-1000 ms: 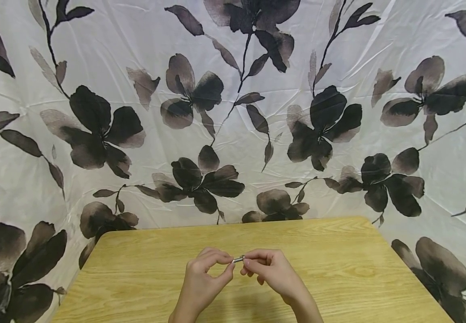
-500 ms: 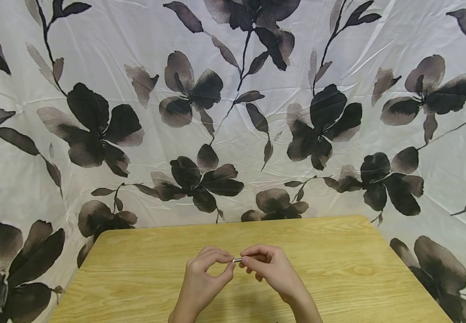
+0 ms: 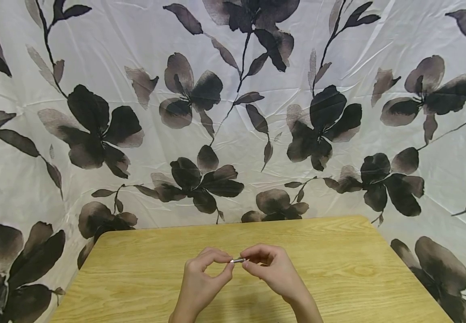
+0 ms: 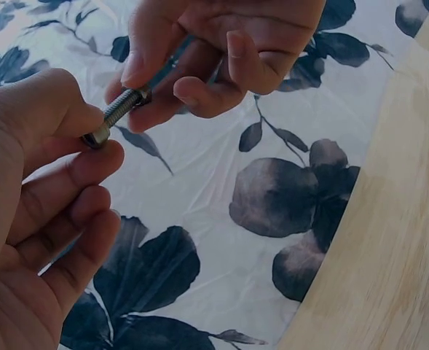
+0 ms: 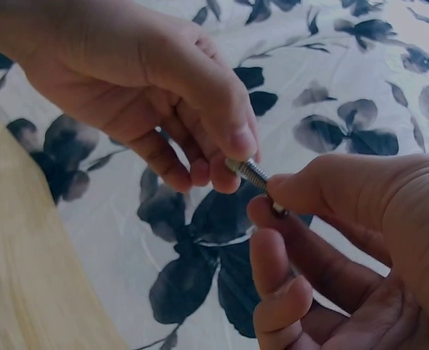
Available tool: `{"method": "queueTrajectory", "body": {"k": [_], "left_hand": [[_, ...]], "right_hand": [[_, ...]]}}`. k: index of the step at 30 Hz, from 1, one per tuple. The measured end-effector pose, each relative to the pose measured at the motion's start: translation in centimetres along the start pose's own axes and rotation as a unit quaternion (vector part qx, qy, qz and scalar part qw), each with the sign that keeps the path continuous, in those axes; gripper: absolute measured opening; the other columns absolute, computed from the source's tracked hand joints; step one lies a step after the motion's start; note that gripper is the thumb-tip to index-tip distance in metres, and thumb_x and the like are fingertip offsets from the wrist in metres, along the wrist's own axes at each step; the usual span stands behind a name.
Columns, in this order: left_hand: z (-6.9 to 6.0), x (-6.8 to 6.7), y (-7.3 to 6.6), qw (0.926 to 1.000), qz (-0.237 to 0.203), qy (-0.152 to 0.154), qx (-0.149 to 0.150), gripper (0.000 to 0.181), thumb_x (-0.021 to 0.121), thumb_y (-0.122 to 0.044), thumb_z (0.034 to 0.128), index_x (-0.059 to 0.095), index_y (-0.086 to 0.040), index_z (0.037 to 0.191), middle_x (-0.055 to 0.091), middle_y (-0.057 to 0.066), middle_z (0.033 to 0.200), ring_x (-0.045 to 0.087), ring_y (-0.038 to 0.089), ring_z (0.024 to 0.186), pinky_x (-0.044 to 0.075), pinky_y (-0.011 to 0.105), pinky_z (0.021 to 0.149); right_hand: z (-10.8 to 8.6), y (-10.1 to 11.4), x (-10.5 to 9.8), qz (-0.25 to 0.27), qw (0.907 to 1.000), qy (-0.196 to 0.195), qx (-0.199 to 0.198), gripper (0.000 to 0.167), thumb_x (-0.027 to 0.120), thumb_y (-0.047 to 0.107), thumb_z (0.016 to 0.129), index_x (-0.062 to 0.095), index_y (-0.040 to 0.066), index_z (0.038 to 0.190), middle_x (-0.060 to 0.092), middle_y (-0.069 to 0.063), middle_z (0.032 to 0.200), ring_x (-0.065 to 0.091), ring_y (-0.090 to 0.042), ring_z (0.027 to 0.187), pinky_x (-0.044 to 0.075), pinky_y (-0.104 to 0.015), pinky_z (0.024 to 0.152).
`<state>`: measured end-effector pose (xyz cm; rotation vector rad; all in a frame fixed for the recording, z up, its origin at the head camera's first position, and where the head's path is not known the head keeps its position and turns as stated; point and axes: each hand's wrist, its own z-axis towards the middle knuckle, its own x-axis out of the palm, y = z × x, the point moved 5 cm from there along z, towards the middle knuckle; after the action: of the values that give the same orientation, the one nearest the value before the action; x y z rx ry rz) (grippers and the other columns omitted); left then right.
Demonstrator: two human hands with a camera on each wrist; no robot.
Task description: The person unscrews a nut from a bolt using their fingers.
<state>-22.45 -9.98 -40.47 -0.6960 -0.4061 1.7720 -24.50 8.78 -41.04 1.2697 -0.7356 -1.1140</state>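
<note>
A small silver bolt [image 3: 238,260] spans the gap between the two hands above the table, lying nearly level. My left hand [image 3: 201,279] pinches its head end between thumb and index finger. The left wrist view shows the threaded shank [image 4: 119,109] bare between the fingers, with a small nut [image 4: 146,95] at the far end. My right hand [image 3: 276,274] holds that nut end with thumb and index finger, its other fingers curled loosely. In the right wrist view the nut [image 5: 279,209] is partly covered by my right fingertips.
Below the hands lies a light wood-grain table [image 3: 337,269] with rounded far corners. A white cloth with dark printed flowers [image 3: 257,148] hangs behind it and along both sides.
My left hand stays almost still with the bolt. The right thumb and fingers have shifted their hold at the nut end, closing over it, then parting slightly.
</note>
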Motion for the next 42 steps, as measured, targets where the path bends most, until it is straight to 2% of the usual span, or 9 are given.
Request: {"method": "queueTrajectory", "body": {"k": [3, 6, 10, 15, 19, 25, 30, 35, 42], "left_hand": [[0.0, 0.0, 0.1, 0.9997, -0.007, -0.004, -0.022, 0.032, 0.084, 0.008, 0.0754, 0.079, -0.02, 0.09, 0.076, -0.005, 0.088, 0.072, 0.013, 0.084, 0.058, 0.021, 0.079], [0.0, 0.0, 0.2, 0.9991, -0.015, -0.008, -0.038, 0.033, 0.084, 0.008, 0.0754, 0.079, -0.021, 0.089, 0.076, -0.005, 0.087, 0.073, 0.015, 0.083, 0.059, 0.022, 0.079], [0.2, 0.0, 0.1, 0.9988, -0.016, -0.014, -0.044, 0.031, 0.085, 0.008, 0.0755, 0.079, -0.02, 0.089, 0.076, -0.006, 0.088, 0.072, 0.014, 0.084, 0.059, 0.022, 0.08], [0.3, 0.1, -0.1, 0.9998, 0.004, -0.014, -0.01, 0.029, 0.085, 0.007, 0.075, 0.08, -0.018, 0.089, 0.077, -0.005, 0.088, 0.072, 0.013, 0.085, 0.058, 0.019, 0.08], [0.2, 0.5, -0.2, 0.9997, 0.011, 0.002, 0.021, 0.027, 0.084, 0.008, 0.0749, 0.079, -0.015, 0.088, 0.077, -0.001, 0.087, 0.071, 0.015, 0.085, 0.056, 0.015, 0.082], [0.1, 0.8, -0.2, 0.999, 0.01, 0.01, 0.042, 0.025, 0.083, 0.009, 0.0739, 0.079, -0.012, 0.087, 0.077, 0.0, 0.087, 0.071, 0.017, 0.085, 0.055, 0.015, 0.083], [0.1, 0.8, -0.1, 0.9994, 0.006, 0.01, 0.033, 0.026, 0.084, 0.008, 0.0747, 0.079, -0.013, 0.088, 0.077, 0.0, 0.087, 0.071, 0.016, 0.085, 0.055, 0.015, 0.082], [0.1, 0.6, 0.1, 0.9997, 0.009, 0.003, 0.021, 0.028, 0.083, 0.009, 0.0744, 0.079, -0.015, 0.088, 0.077, 0.0, 0.086, 0.072, 0.015, 0.085, 0.056, 0.015, 0.082], [0.0, 0.3, 0.1, 0.9997, 0.011, 0.0, 0.023, 0.028, 0.084, 0.008, 0.0741, 0.079, -0.016, 0.088, 0.077, -0.001, 0.086, 0.072, 0.015, 0.085, 0.055, 0.014, 0.083]], "right_hand": [[-0.1, 0.0, 0.0, 0.004, 0.9998, 0.003, -0.019, 0.021, 0.075, 0.011, 0.094, 0.075, 0.0, 0.112, 0.074, -0.021, 0.109, 0.07, -0.012, 0.091, 0.059, -0.028, 0.077], [-0.1, 0.0, 0.0, 0.014, 0.9995, 0.008, -0.028, 0.026, 0.074, 0.009, 0.094, 0.072, 0.001, 0.119, 0.072, -0.025, 0.115, 0.07, -0.012, 0.094, 0.06, -0.029, 0.081], [-0.1, -0.2, -0.3, 0.019, 0.9998, 0.002, 0.01, 0.032, 0.072, 0.015, 0.097, 0.069, 0.001, 0.126, 0.071, -0.023, 0.117, 0.069, -0.012, 0.092, 0.056, -0.025, 0.072], [-0.1, -0.9, -0.5, 0.013, 0.9951, -0.007, 0.097, 0.033, 0.069, 0.032, 0.099, 0.077, 0.001, 0.105, 0.077, -0.008, 0.092, 0.061, -0.012, 0.072, 0.039, -0.018, 0.051], [-0.2, -1.2, -0.2, 0.011, 0.9928, 0.008, 0.119, 0.037, 0.068, 0.036, 0.1, 0.079, 0.001, 0.097, 0.077, -0.004, 0.083, 0.056, -0.011, 0.065, 0.034, -0.018, 0.049], [-0.2, -1.1, -0.4, 0.007, 0.9943, 0.009, 0.106, 0.031, 0.07, 0.031, 0.099, 0.078, 0.001, 0.103, 0.076, -0.001, 0.085, 0.056, -0.01, 0.068, 0.037, -0.019, 0.053], [-0.2, -0.9, -0.5, 0.018, 0.9964, 0.01, 0.082, 0.028, 0.072, 0.021, 0.097, 0.075, -0.001, 0.114, 0.076, -0.002, 0.089, 0.058, -0.009, 0.071, 0.04, -0.018, 0.055], [0.0, -0.6, -0.4, 0.025, 0.9986, 0.016, 0.043, 0.027, 0.075, 0.015, 0.094, 0.073, 0.0, 0.117, 0.074, -0.002, 0.089, 0.06, -0.006, 0.069, 0.041, -0.017, 0.054], [0.1, -0.6, -0.1, 0.019, 0.9996, 0.013, 0.016, 0.024, 0.071, 0.017, 0.098, 0.074, 0.001, 0.116, 0.07, 0.002, 0.086, 0.058, -0.005, 0.067, 0.042, -0.019, 0.054]]}}
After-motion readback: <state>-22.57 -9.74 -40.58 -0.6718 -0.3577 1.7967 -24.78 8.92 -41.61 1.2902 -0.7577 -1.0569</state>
